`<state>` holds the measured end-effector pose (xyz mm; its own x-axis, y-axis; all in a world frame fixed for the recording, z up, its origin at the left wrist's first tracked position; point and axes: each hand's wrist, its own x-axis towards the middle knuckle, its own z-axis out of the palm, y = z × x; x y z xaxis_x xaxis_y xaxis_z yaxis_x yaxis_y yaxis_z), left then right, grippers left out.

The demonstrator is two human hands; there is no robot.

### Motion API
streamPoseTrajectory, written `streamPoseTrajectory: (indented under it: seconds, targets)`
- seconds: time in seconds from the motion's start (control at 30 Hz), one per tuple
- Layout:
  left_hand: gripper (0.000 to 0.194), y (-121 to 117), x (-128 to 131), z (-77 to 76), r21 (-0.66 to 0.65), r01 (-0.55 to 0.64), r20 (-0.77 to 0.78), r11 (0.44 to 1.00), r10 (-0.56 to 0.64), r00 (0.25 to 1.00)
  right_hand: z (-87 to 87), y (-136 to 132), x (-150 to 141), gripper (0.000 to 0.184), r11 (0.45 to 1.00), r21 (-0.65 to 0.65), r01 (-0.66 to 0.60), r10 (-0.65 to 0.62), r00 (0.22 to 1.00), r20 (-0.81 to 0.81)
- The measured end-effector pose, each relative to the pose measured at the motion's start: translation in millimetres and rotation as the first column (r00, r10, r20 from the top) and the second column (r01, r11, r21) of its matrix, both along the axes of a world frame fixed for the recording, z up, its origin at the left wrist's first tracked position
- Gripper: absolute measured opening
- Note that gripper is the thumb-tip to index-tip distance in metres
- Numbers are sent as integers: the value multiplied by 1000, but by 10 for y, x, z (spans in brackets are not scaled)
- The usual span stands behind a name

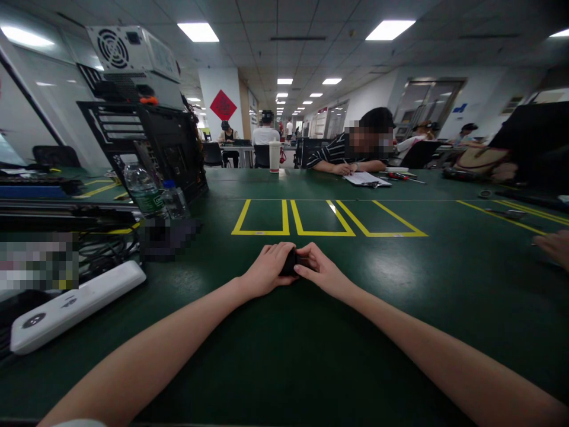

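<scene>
Both my arms reach forward over the dark green table [311, 332]. My left hand [267, 270] is curled around a small black object [291, 261] that rests on the table. My right hand [320, 270] grips the same object from the other side, fingers pressed against it. Most of the object is hidden between my fingers, so I cannot make out what it is. Just beyond my hands, yellow tape boxes [317, 218] are marked on the table.
A white power strip [75, 305] and cables lie at the left, with two water bottles [146, 190] and an open black computer case [151, 142] behind. A person in a striped shirt [342, 155] writes across the table. Another person's hand [553, 246] rests at the right edge.
</scene>
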<state>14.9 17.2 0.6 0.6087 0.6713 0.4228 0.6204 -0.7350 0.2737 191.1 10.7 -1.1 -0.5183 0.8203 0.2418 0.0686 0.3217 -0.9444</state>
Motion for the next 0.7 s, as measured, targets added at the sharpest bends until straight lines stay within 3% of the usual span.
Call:
streamPoseTrajectory:
  seconds: [0.13,0.3,0.5,0.7]
  targets:
    - [56,-11,2,6,-4,-4,2,1000,4,1000,-19,11,-8,14,999,-8,54,-53,998,20]
    - [55,-18,4,12,-19,-6,5,1000,6,1000,-47,49,-13,23,995,-1,103,-103,993,61]
    - [55,-14,5,12,-9,-11,8,1000,11,1000,23,-3,10,24,999,23,22,-24,996,91]
    - [56,-9,12,15,-12,-8,6,1000,8,1000,32,-51,14,19,995,72,66,-73,991,110]
